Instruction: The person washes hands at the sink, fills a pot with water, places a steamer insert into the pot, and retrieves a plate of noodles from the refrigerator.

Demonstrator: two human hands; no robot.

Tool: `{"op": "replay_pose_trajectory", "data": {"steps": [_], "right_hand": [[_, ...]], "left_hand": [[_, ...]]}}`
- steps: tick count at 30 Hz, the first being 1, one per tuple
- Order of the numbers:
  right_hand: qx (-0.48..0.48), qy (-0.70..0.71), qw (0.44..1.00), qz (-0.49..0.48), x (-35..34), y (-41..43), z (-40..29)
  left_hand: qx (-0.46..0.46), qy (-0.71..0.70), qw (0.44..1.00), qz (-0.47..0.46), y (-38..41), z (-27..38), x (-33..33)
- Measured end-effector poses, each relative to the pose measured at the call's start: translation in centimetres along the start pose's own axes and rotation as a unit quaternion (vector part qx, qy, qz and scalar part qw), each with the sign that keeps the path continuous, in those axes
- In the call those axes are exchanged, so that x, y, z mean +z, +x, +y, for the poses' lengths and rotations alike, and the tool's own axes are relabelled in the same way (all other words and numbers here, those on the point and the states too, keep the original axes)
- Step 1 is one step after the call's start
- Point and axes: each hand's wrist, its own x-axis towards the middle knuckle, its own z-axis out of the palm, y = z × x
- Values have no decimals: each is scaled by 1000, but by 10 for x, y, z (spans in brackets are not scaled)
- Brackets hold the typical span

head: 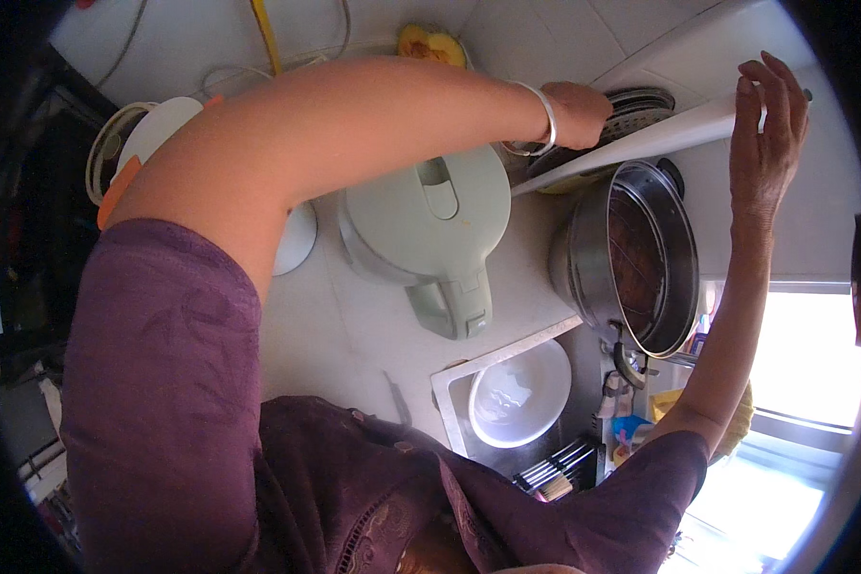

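Observation:
My left hand (580,115), with a silver bangle at its wrist, reaches across to a stack of dark metal lids or plates (638,107), some perforated. Its curled fingers meet the near rims; the fingertips are hidden, so a hold cannot be told. My right hand (768,136) is raised at the outer end of a white panel (638,140), perhaps a cabinet door, its fingers bent at the edge; whether they grip it is unclear. Below the left forearm stands a pale green lidded jug or kettle (430,222). A large metal pot (635,258) sits between the panel and my right forearm.
A white bowl (520,393) lies in the sink (441,402) near my body. A cut pumpkin (430,46) is by the tiled wall. White round containers (161,133) stand at the left. A rack with metal bars (563,463) and a bright window (807,359) are at the right.

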Motion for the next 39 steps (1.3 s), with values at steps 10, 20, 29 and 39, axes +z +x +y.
{"op": "replay_pose_trajectory", "data": {"steps": [10, 20, 29, 39], "right_hand": [[14, 14, 1000, 8, -4, 3, -8], [33, 61, 997, 21, -5, 10, -23], [20, 79, 996, 34, -12, 8, -22], [51, 118, 992, -4, -14, 15, -24]], "left_hand": [[-64, -17, 998, 4, -7, 1, -6], [-34, 49, 996, 68, -3, -19, -17], [-119, 80, 986, 86, -49, 8, -100], [-78, 163, 936, 301, -120, 33, -218]]}}
